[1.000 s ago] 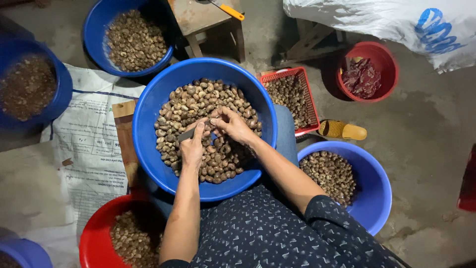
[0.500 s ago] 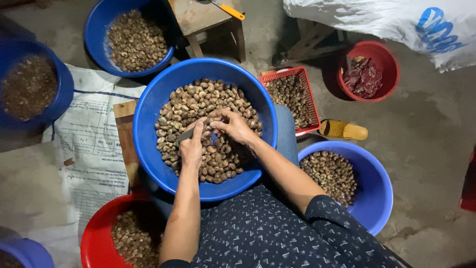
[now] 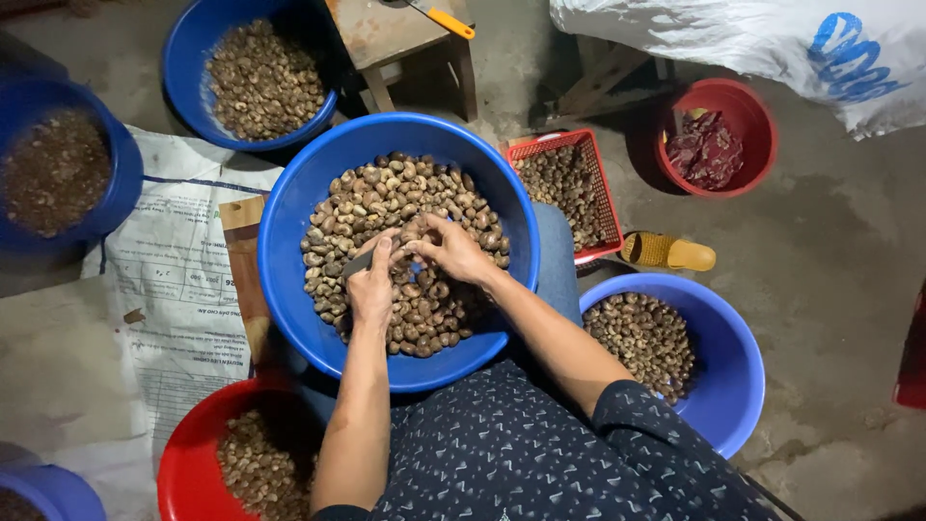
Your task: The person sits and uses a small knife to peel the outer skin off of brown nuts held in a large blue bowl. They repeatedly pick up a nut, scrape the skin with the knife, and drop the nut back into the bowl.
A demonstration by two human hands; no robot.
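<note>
A big blue basin (image 3: 289, 289) on my lap holds a heap of brown cashew nuts (image 3: 424, 309). Both hands meet over its middle. My left hand (image 3: 370, 285) is closed around a small dark knife (image 3: 358, 260) whose blade points up and left. My right hand (image 3: 455, 250) pinches a single nut (image 3: 415, 234) at the fingertips, right against the knife hand. The forearms run down to my dark patterned sleeve and shirt.
Other tubs ring me: a blue basin of nuts (image 3: 258, 77) at the top left, another blue basin (image 3: 58, 169) at the far left, a blue one (image 3: 719, 376) at my right, a red basin (image 3: 193, 453) below left, a red basket (image 3: 569, 183), a red bowl (image 3: 719, 135). A wooden stool (image 3: 395, 34), a yellow sandal (image 3: 670, 253) and a white sack (image 3: 772, 43) lie beyond.
Both hands stay together over the basin; the fingers shift slightly on the nut. Nothing else has moved.
</note>
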